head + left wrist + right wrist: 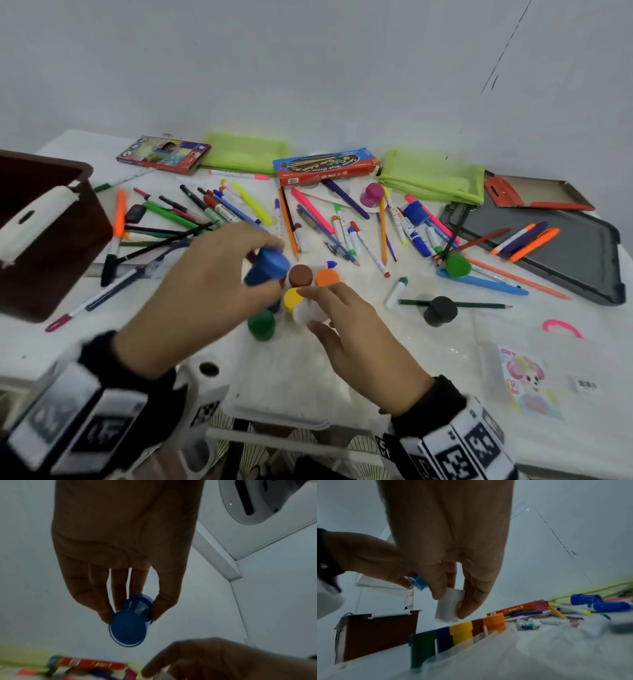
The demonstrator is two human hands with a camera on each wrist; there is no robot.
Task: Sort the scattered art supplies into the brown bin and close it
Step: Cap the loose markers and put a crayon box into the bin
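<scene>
The left hand [209,284] pinches a blue paint pot [268,267] between the thumb and the fingers, and the pot is up off the bench [445,349], tipped on its side with its lid pointing away from the palm. The right hand [356,339] has its thumb and fingers curled round a white paint pot [448,608], which hangs upright just above the bench. Right in front of both hands stand more little pots close together: a brown pot [300,275], an orange pot [327,277], a yellow pot [294,299] and a green pot [261,324]. The brown bin [44,236] sits off to the outer side of the left hand, well apart from the right hand, and its white lid [34,219] is swung up, so the top is open. So the left hand is the nearer one, and I think its blue pot should go sideways over to the bin first. The right hand would have to cross past the left hand to get there. Lots of pens and pencils [212,212] lie beyond the hands, and they still have to go in, so most of the job is left.
</scene>
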